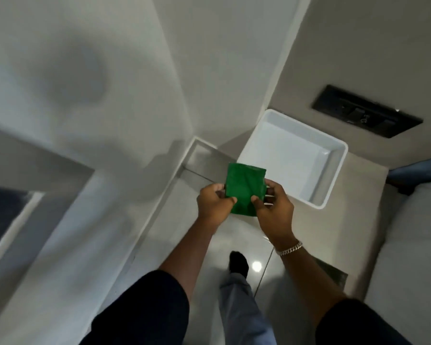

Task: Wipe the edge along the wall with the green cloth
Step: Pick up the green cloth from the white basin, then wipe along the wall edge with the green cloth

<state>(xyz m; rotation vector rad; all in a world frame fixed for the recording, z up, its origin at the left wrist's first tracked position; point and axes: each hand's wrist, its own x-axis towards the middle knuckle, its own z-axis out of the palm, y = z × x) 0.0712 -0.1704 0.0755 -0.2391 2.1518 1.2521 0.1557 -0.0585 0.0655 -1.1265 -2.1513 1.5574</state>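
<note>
- White wall (90, 78) filling the left side, with a pale skirting edge (157, 210) at its foot meeting the glossy tiled floor (197, 247).
- Left hand (214, 202) pinching the left side of the green cloth (245, 189), thumb on the front, fingers curled behind.
- Green cloth folded into a small square, held in the air between both hands, above the floor and near the skirting edge, not touching it.
- Right hand (273, 207) pinching the cloth's right side, thumb in front; chain bracelet (291, 248) on the wrist.
- Empty white tub (334, 175) just right of the cloth, on a grey surface by the far wall.
- Black switch plate (367, 111) on the wall above the tub.
</note>
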